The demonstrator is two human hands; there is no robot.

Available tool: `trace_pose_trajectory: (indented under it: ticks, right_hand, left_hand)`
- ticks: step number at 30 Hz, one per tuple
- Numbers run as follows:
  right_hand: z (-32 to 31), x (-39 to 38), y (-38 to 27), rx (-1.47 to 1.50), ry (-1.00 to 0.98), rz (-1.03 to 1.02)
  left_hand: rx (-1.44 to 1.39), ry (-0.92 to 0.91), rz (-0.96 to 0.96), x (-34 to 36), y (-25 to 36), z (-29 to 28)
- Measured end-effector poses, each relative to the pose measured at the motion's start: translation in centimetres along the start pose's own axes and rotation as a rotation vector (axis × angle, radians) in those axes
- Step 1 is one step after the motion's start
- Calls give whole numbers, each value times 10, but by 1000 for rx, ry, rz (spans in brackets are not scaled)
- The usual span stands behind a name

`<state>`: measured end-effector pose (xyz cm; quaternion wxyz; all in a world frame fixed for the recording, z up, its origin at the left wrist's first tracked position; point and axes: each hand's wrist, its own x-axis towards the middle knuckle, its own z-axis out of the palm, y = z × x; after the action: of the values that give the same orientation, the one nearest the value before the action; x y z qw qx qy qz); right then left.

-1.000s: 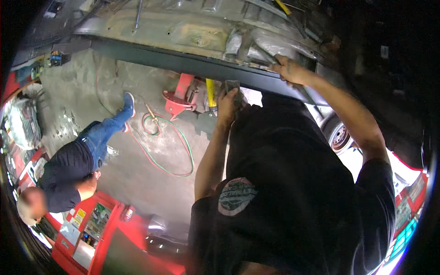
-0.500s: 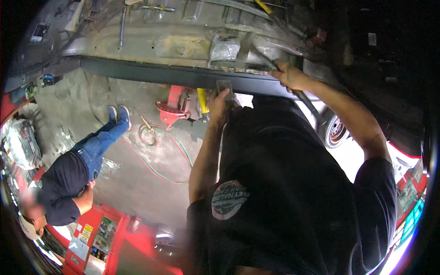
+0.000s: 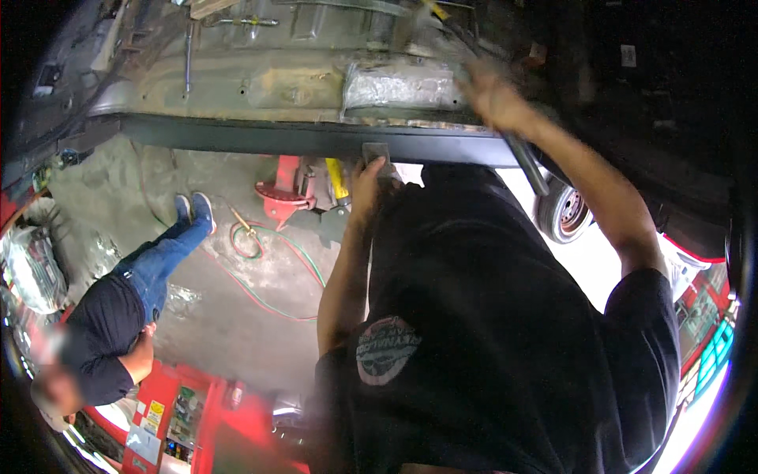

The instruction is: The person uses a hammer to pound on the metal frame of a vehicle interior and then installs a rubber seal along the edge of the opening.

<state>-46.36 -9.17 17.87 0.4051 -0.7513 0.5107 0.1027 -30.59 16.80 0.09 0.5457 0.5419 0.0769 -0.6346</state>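
Note:
My left hand is closed on a small dull metal block against the lower side of a long dark metal sill. My right hand is closed round a long dark bar tool, blurred by motion, over the sill's right part. Above the sill is bare sheet metal with a shiny silvery patch. A wrench and a yellow-handled tool lie on the metal.
A co-worker in dark shirt and jeans is at the left. Red stand, yellow cylinder and coiled red-green hoses are below the sill. A wheel is at right, red toolbox at bottom left.
My right hand and the dark tool have moved up and are now blurred. The view has shifted, so the sill sits lower in it. The co-worker's feet have come together.

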Motion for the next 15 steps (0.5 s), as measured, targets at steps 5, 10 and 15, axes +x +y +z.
trace_pose_trajectory:
  ticks: [5, 10, 15]
  right_hand:
    - [-33, -11, 12, 28, -135, 143]
    - [-87, -19, -15, 61, -11, -74]
    - [-65, -6, -35, 118, 213, -66]
  left_hand:
    - [-27, -52, 100, 8, -4, 8]
    - [589, -166, 420, 18, -24, -26]
    - [599, -28, 517, 33, -44, -39]
